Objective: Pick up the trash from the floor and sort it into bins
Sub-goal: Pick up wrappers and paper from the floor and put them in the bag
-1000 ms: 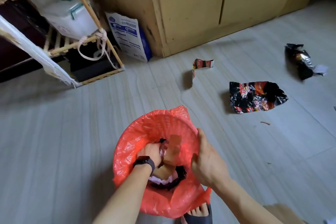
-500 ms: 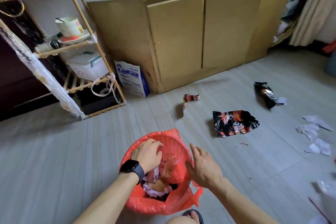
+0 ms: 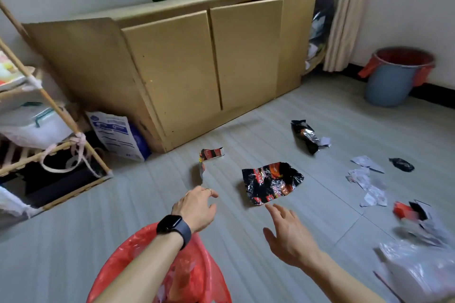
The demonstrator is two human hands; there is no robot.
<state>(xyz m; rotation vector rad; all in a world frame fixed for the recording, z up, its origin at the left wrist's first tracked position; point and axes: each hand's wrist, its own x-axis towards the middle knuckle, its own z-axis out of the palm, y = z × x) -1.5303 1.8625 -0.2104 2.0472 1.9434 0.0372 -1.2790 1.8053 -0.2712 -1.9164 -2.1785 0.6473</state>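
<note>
A bin lined with a red bag [image 3: 197,275] sits at the bottom, under my left forearm. My left hand [image 3: 197,206], with a black watch on the wrist, hovers over the floor with relaxed fingers and holds nothing. My right hand [image 3: 288,236] reaches forward, fingers spread and empty. Just beyond both hands lies a flat black-and-red wrapper [image 3: 270,182]. A small torn red wrapper strip [image 3: 209,157] lies to its left. A crumpled black foil bag [image 3: 307,136] lies farther back. White paper scraps [image 3: 366,179] and a small black scrap [image 3: 401,164] lie to the right.
A blue bin with a red liner [image 3: 391,81] stands by the far right wall. A tan cabinet [image 3: 197,69] runs along the back, with a bamboo rack [image 3: 49,150] at left. A red-and-black packet [image 3: 411,210] and a clear plastic bag [image 3: 418,268] lie at bottom right.
Both hands have come out of the red-lined bin and moved forward over the floor towards the black-and-red wrapper. The view has tilted up, showing the blue bin.
</note>
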